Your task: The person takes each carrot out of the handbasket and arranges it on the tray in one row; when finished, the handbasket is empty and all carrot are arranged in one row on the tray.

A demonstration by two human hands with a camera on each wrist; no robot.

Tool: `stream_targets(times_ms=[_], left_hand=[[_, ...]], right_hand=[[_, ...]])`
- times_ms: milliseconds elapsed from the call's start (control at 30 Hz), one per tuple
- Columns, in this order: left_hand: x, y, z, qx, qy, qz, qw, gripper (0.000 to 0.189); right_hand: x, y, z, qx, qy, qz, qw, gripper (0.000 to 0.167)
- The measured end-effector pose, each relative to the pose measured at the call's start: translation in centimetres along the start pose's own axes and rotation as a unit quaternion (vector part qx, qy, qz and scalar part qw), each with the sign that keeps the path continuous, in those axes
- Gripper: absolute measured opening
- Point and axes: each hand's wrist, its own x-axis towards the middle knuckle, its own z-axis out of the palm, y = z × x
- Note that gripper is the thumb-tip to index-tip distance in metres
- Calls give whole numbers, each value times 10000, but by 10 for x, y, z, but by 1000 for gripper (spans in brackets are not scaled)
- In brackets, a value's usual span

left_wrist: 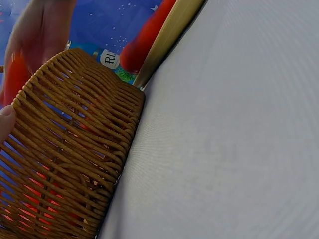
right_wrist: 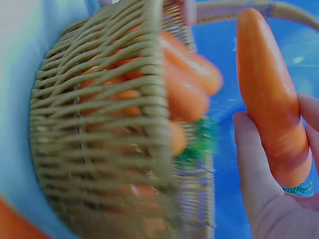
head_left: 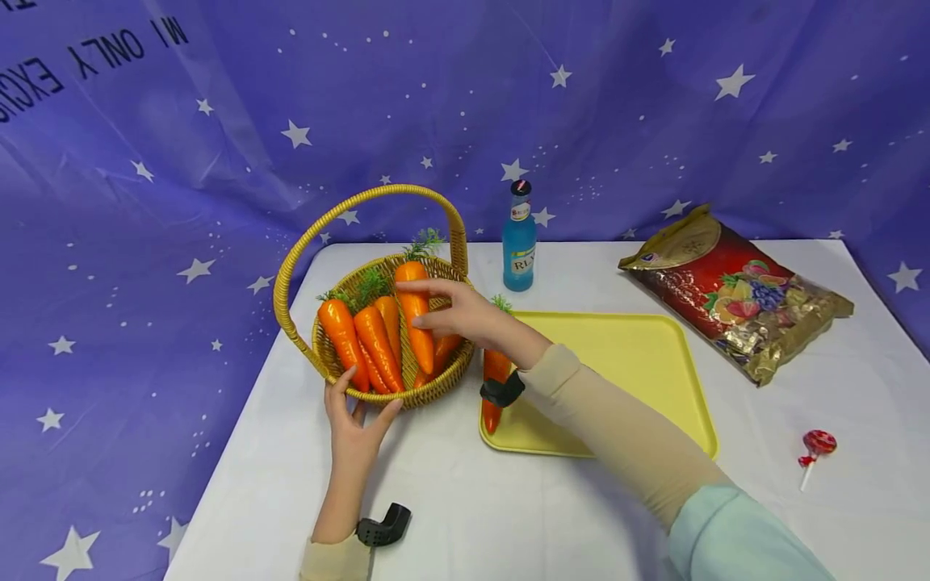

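My right hand point(head_left: 465, 313) pinches an orange carrot point(head_left: 414, 303) with a green top between thumb and fingers, held over the wicker basket point(head_left: 436, 395). In the right wrist view this carrot point(right_wrist: 264, 89) stands beside the basket rim, thumb on one side and fingers on the other. Several more carrots point(head_left: 378, 347) lie inside the basket. At the near rim my left hand point(head_left: 353, 428) has its fingers and thumb spread, their tips touching the wicker. The left wrist view shows the basket's woven side point(left_wrist: 75, 144) with one fingertip at its edge.
Right of the basket, a yellow tray point(head_left: 617, 347) holds another carrot point(head_left: 497, 371), partly covered by the right wrist. Behind stands a blue bottle point(head_left: 519, 250). A red and gold candy bag point(head_left: 741, 298) and a red lollipop point(head_left: 818, 444) lie at the right. The basket's tall handle point(head_left: 363, 196) arches upward.
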Motion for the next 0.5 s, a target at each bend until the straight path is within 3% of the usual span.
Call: stream_targets(times_ms=[100, 233, 500], left_hand=[[1, -1, 0, -31, -2, 2, 10000, 78], [1, -2, 1, -114, 7, -19, 9999, 78], [1, 0, 0, -44, 9, 16, 10000, 78]], right_hand=[[-27, -9, -12, -99, 168, -171, 9997, 51], [-68, -4, -28, -312, 581, -103, 9978, 52], [-135, 46, -43, -833, 1324, 533, 9862, 57]])
